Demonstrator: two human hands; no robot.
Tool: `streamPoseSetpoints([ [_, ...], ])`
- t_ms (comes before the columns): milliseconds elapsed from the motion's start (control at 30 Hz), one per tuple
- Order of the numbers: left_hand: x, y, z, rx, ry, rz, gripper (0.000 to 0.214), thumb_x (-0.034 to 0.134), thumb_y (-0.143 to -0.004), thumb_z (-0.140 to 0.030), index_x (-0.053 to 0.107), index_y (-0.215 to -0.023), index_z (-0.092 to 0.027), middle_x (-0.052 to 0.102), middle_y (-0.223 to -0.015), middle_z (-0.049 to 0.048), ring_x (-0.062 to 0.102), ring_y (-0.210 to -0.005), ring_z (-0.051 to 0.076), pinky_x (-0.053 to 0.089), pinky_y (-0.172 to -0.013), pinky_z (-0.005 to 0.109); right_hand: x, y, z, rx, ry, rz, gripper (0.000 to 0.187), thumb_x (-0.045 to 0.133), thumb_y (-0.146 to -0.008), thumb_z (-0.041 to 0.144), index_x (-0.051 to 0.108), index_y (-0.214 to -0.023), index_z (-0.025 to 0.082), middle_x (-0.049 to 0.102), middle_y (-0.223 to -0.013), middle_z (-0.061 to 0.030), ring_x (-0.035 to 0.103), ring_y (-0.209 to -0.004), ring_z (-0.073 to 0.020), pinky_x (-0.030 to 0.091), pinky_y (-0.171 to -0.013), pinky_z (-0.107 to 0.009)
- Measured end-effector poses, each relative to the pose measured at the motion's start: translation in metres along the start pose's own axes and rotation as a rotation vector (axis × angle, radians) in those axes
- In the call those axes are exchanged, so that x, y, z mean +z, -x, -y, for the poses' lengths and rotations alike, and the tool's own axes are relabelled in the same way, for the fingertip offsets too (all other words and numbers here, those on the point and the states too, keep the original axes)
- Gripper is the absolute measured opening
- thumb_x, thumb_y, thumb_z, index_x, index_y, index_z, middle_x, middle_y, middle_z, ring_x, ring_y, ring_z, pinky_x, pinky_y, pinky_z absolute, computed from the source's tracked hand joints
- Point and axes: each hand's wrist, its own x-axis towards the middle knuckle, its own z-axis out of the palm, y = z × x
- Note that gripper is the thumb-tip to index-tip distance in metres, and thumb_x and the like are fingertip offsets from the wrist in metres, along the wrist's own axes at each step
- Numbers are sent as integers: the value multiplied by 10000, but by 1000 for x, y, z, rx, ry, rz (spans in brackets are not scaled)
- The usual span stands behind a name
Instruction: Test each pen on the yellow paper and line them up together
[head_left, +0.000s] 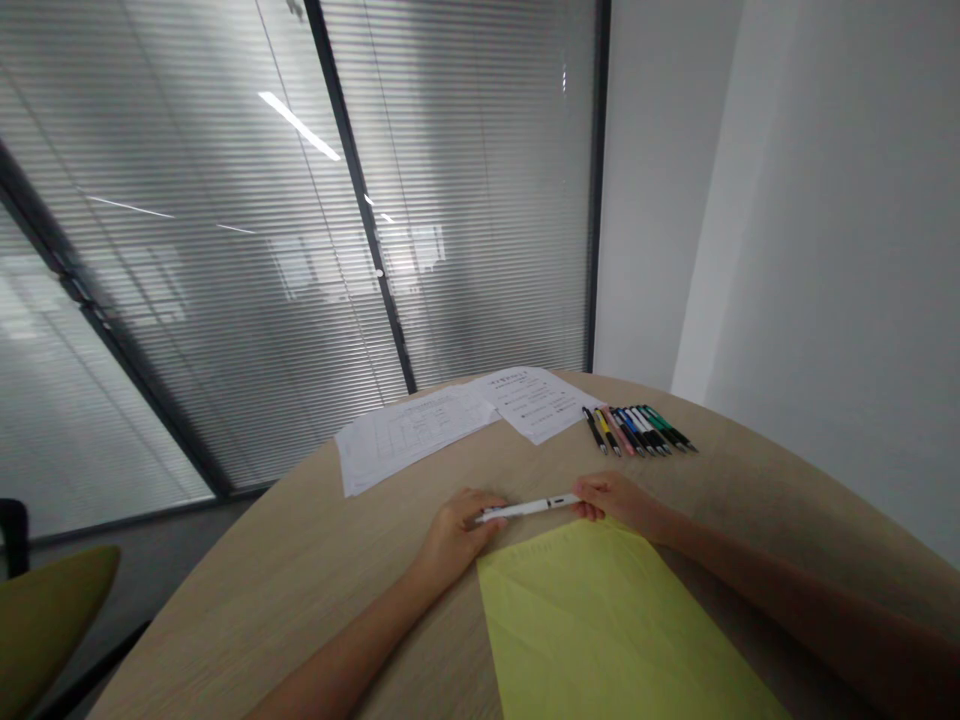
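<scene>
A white pen (pixel 529 507) is stretched lengthwise between my two hands, just beyond the top edge of a yellow sheet of paper (pixel 600 620). My left hand (pixel 463 530) grips one end of it between thumb and fingers. The other end is pinched by my right hand (pixel 604 495), which is above the sheet's upper right corner. Faint marks show near the sheet's top edge; I cannot read them.
Several pens (pixel 637 430) lie side by side in a row at the back right of the round wooden table (pixel 390 560). Printed white papers (pixel 420 430) overlap at the back. A yellow-green chair (pixel 52 610) stands at the left. Behind are blinds (pixel 480 200) and a white wall (pixel 840 250).
</scene>
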Motion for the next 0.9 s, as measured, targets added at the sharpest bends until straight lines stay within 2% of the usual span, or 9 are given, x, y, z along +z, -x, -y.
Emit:
streamPoseSetpoints([
  [67,0,0,1,-12,-4,-10,156,555,-709,-236,649,-824,-186,641,-773,36,559,-767,178,430,-703,277,1,0,0,-1,-57,-8,408,446,-711,532,572,-721,144,524,-532,10,452,-460,-81,342,-453,-211],
  [167,1,0,2,-31,-8,-27,150,556,-705,-222,648,-820,-195,639,-770,29,559,-750,171,430,-697,272,3,-1,0,-22,-159,-1,416,584,-642,450,507,-943,174,529,-598,38,459,-475,-73,342,-444,-196],
  [267,0,0,1,-33,-3,-26,154,550,-710,-216,647,-828,-192,638,-772,31,558,-751,168,429,-695,267,3,1,2,-31,-170,6,350,653,-590,377,498,-836,182,515,-610,46,467,-518,-75,354,-468,-194],
  [400,0,0,-1,-7,1,-13,158,554,-711,-223,651,-827,-178,636,-757,42,557,-758,175,429,-698,275,1,3,5,1,-53,7,238,585,-652,395,516,-688,170,508,-566,36,455,-505,-79,339,-476,-200],
  [567,0,1,-1,14,2,1,158,556,-720,-235,650,-835,-182,636,-760,39,558,-764,174,428,-698,271,-2,1,2,-15,101,-8,403,430,-732,503,522,-543,159,511,-509,5,447,-477,-93,323,-468,-216],
  [667,1,1,1,-12,-1,-17,154,560,-717,-246,651,-828,-191,633,-766,37,560,-757,172,432,-687,264,1,0,0,-6,16,-10,406,420,-728,526,569,-688,150,512,-530,11,441,-461,-86,324,-453,-213],
  [767,0,0,1,-40,-4,-44,150,554,-714,-236,654,-821,-201,630,-761,34,559,-746,169,436,-682,264,4,0,2,-11,-132,-11,380,573,-642,465,528,-880,173,519,-609,32,460,-494,-78,348,-458,-200],
  [833,-1,0,1,-32,-3,-55,158,547,-717,-226,655,-828,-197,629,-755,37,558,-740,168,436,-685,269,5,1,4,-19,-181,-5,367,644,-583,408,504,-837,184,505,-614,46,463,-511,-75,359,-473,-195],
  [900,-1,0,1,2,0,-61,163,546,-718,-228,657,-832,-191,630,-746,39,556,-734,169,434,-689,274,4,2,5,-11,-156,-3,304,644,-588,395,501,-752,182,495,-581,51,455,-500,-73,353,-473,-195],
])
